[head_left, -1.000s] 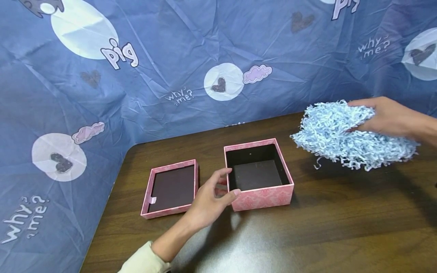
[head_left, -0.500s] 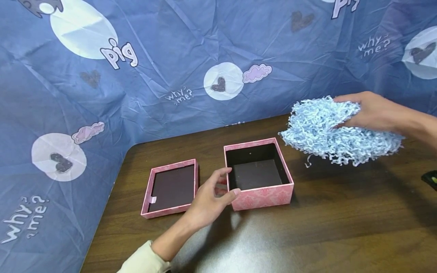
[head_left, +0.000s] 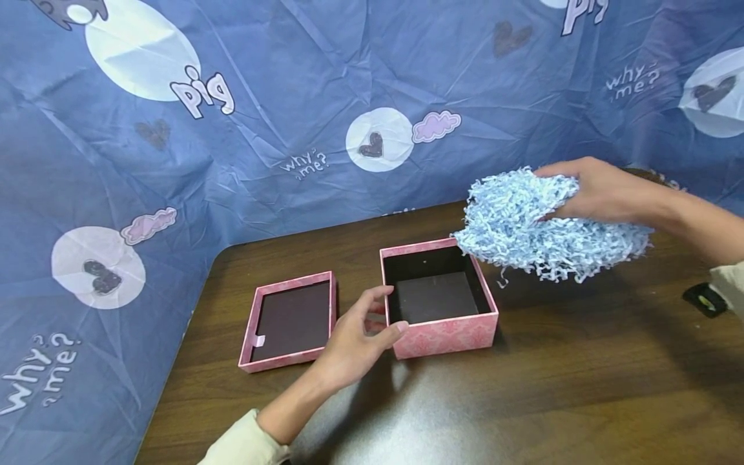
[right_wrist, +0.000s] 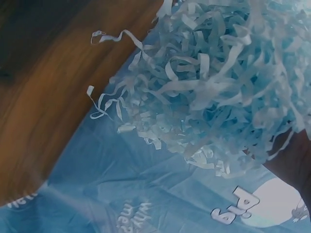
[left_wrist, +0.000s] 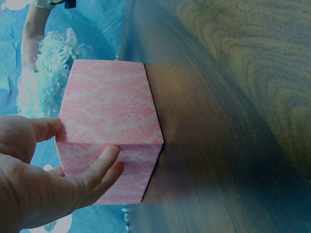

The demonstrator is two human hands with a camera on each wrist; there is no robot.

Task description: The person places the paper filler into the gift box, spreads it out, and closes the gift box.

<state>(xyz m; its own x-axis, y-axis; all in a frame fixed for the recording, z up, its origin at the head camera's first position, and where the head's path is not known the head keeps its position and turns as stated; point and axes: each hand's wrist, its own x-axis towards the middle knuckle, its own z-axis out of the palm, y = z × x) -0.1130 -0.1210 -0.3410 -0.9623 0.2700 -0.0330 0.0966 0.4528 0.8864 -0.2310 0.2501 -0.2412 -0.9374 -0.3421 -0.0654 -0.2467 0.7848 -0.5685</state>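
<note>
Pale blue shreds (head_left: 523, 226), a thick, curly clump, hang from the right hand (head_left: 604, 190) above the table (head_left: 523, 400). That hand holds the clump from the top, with its thumb and fingers sunk into it; the fingertips are buried, so how near they come to each other I cannot tell. In the head view the clump covers the far right corner of the box (head_left: 447, 336); whether it touches the rim I cannot tell. 1 loose strand (head_left: 502, 279) dangles from its lower edge.

The box stands upright on the table, pink and patterned outside, black inside, with its floor showing. The left hand (head_left: 357, 339) grips its near left corner, the thumb on the near wall by the rim and the fingers along the left wall, bent round the corner. The left wrist view shows 2 outer walls of the box between thumb and fingers, with the shreds beyond.

To the left lies the lid (head_left: 293, 323), its dark inside facing up, pink round the edges, with 1 pale tab (head_left: 259, 340) at its near left. It is near the box, with table showing between them.

Behind the table hangs a creased blue cloth (head_left: 279, 77) printed with hearts, clouds and words. A cream sleeve (head_left: 247, 442) covers the left forearm.
</note>
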